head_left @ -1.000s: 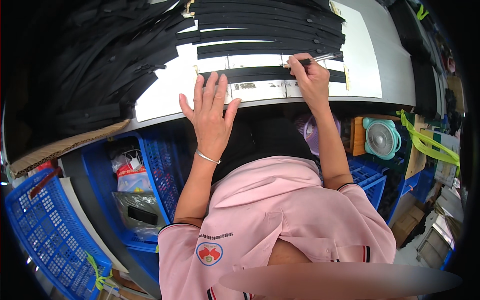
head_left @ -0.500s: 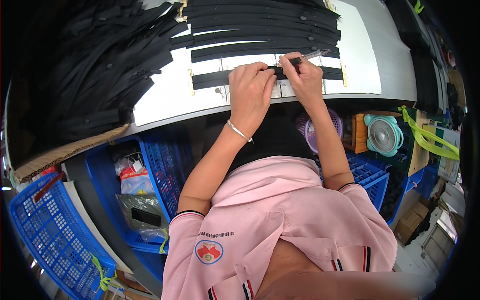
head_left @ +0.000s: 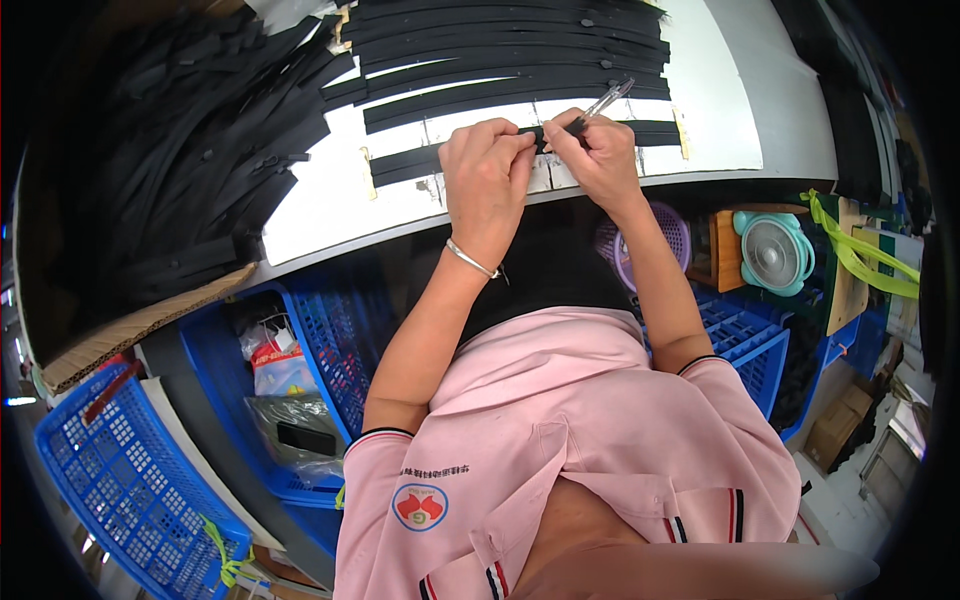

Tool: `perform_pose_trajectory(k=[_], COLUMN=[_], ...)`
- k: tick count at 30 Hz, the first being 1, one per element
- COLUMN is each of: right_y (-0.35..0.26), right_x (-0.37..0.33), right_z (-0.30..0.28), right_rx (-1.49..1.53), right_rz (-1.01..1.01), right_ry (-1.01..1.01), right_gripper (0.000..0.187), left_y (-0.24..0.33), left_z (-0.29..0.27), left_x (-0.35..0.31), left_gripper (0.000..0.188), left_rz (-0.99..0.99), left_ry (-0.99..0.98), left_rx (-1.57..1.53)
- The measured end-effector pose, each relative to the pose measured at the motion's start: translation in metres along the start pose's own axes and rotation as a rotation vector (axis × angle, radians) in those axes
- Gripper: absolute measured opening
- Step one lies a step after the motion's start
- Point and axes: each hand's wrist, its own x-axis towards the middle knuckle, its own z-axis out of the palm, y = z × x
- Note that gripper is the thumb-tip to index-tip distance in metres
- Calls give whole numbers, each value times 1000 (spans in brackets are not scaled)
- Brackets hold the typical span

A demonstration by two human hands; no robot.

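One black fabric strip point(head_left: 400, 165), possibly a zipper, lies across the white marked board point(head_left: 330, 200) near the table's front edge. My left hand point(head_left: 487, 180), with a silver bangle at its wrist, presses the strip with thumb and fingertips closed on it. In my right hand point(head_left: 603, 165) is a clear-barrelled pen point(head_left: 610, 97), slanting up and to the right. The right fingertips are close to the left ones, at the strip; the pen's tip is hidden. More black strips point(head_left: 500, 50) lie in rows just beyond.
A large heap of black strips point(head_left: 180, 150) covers the table's left side. Below the table stand blue plastic crates point(head_left: 325, 350), a purple basket point(head_left: 670, 245) and a turquoise fan point(head_left: 775, 253). Cardboard point(head_left: 150, 325) lies along the left front edge.
The pen now stands steeper, its back end swung left. Both hands remain at the same strip, close together. The whole view has shifted slightly.
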Motion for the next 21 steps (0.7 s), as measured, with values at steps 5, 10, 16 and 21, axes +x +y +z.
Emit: perform_pose_trajectory(k=[5, 10, 16, 21], right_y=[0, -6, 31, 43], right_x=[-1, -6, -6, -7], right_z=[-4, -36, -87, -84], right_rx=[3, 310, 162, 191], right_rz=[24, 261, 344, 318], right_ry=[28, 27, 189, 226], right_gripper=[15, 17, 17, 18], left_y=[0, 1, 5, 19], left_z=[0, -2, -2, 15], left_x=[1, -1, -1, 6], left_gripper=[12, 10, 10, 11], left_rz=[7, 4, 3, 67], left_ry=[-11, -26, -44, -43], left_rx=[21, 6, 41, 49])
